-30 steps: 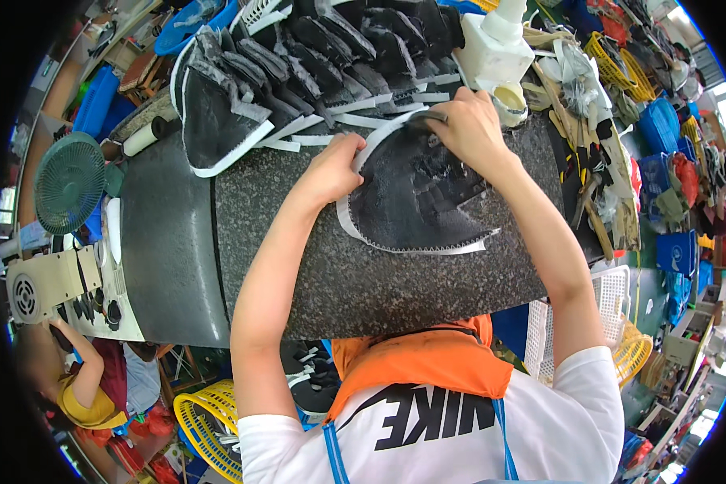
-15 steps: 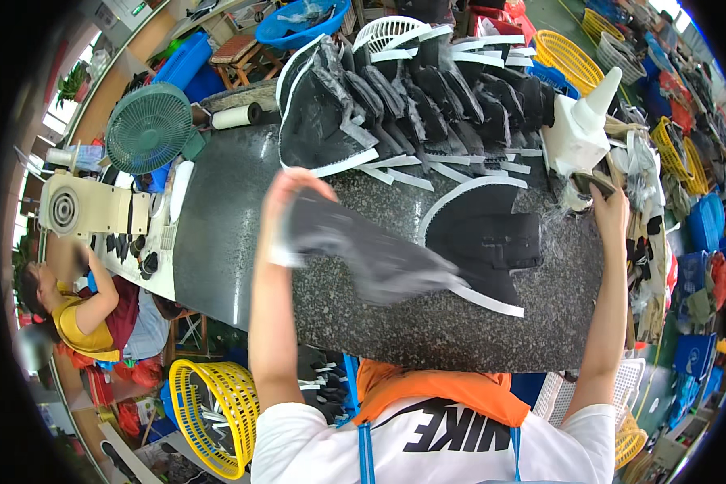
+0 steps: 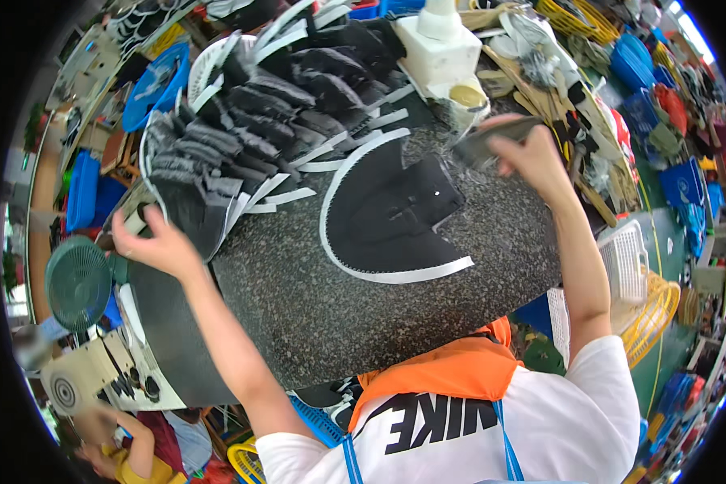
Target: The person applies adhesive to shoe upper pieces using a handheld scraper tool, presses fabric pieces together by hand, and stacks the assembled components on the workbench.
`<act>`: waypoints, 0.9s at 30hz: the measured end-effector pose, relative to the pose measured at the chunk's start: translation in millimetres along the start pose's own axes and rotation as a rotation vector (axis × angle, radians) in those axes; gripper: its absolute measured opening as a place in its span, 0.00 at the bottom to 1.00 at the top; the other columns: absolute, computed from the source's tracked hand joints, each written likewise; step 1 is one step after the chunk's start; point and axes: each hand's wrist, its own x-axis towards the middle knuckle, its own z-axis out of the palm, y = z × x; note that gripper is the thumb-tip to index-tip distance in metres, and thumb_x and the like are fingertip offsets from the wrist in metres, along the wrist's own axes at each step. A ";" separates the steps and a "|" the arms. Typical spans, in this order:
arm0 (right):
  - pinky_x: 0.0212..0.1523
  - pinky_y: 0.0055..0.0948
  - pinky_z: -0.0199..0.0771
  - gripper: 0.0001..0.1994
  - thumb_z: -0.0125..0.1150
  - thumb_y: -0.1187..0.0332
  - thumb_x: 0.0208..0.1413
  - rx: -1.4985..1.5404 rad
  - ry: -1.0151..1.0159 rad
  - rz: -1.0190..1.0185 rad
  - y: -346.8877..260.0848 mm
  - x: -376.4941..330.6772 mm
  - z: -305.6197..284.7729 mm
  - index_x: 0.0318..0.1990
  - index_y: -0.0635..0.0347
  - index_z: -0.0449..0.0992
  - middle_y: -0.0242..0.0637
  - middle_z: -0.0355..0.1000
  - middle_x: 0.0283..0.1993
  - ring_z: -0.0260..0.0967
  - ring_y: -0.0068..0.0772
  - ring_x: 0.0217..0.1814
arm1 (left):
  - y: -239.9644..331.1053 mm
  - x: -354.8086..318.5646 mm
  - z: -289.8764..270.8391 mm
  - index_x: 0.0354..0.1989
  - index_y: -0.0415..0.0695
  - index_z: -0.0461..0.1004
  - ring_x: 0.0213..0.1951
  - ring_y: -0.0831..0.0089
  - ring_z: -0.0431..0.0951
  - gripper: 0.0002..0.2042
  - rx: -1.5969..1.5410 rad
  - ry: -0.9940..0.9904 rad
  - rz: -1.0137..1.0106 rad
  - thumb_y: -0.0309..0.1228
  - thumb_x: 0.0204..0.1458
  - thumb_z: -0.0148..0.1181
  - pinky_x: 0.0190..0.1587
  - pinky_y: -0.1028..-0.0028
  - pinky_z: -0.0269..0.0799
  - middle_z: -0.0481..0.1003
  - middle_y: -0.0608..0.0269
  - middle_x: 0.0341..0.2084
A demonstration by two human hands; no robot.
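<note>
Black piece (image 3: 363, 214) | on table (image 3: 298, 323) | shirt (image 3: 552, 423) with black lettering (image 3: 442, 423)

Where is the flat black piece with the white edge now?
In the head view, the black piece lies on the speckled tabletop near centre, below and right of the heaped pieces.

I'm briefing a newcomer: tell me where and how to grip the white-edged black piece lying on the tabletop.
Probably pinch the near run of white edging, coming from the near side: the black piece lies flat, and speckled tabletop alone borders that edge.
</note>
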 end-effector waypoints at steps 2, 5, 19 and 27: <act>0.22 0.24 0.68 0.12 0.61 0.68 0.53 -0.142 -0.207 -0.002 5.9 -4.9 14.0 0.43 0.63 0.80 0.31 0.74 0.23 0.69 0.20 0.20 | 126.4 -41.3 -19.1 0.51 0.40 0.69 0.51 0.53 0.69 0.24 -0.510 -0.680 0.087 0.31 0.45 0.67 0.59 0.57 0.62 0.69 0.52 0.49; 0.26 0.24 0.71 0.10 0.65 0.73 0.52 -0.320 -0.110 0.008 9.3 10.4 39.1 0.42 0.65 0.80 0.37 0.77 0.30 0.71 0.22 0.24 | 194.5 -115.9 -30.8 0.53 0.48 0.73 0.64 0.48 0.60 0.29 -0.608 -1.102 0.739 0.43 0.41 0.71 0.66 0.51 0.54 0.65 0.60 0.61; 0.37 0.26 0.75 0.08 0.64 0.77 0.53 0.020 -0.182 -0.046 -5.9 -52.0 -7.9 0.41 0.67 0.80 0.40 0.78 0.36 0.75 0.26 0.34 | 190.4 -140.7 -22.0 0.54 0.47 0.73 0.65 0.50 0.60 0.30 -0.588 -1.224 0.543 0.42 0.39 0.72 0.66 0.50 0.54 0.64 0.60 0.63; 0.33 0.37 0.74 0.11 0.61 0.68 0.53 -0.284 0.060 -0.291 6.9 -31.6 9.8 0.44 0.59 0.80 0.48 0.75 0.26 0.74 0.46 0.28 | 190.1 -143.2 -35.0 0.55 0.47 0.72 0.65 0.48 0.60 0.31 -0.551 -1.234 0.537 0.41 0.40 0.72 0.65 0.49 0.54 0.63 0.59 0.63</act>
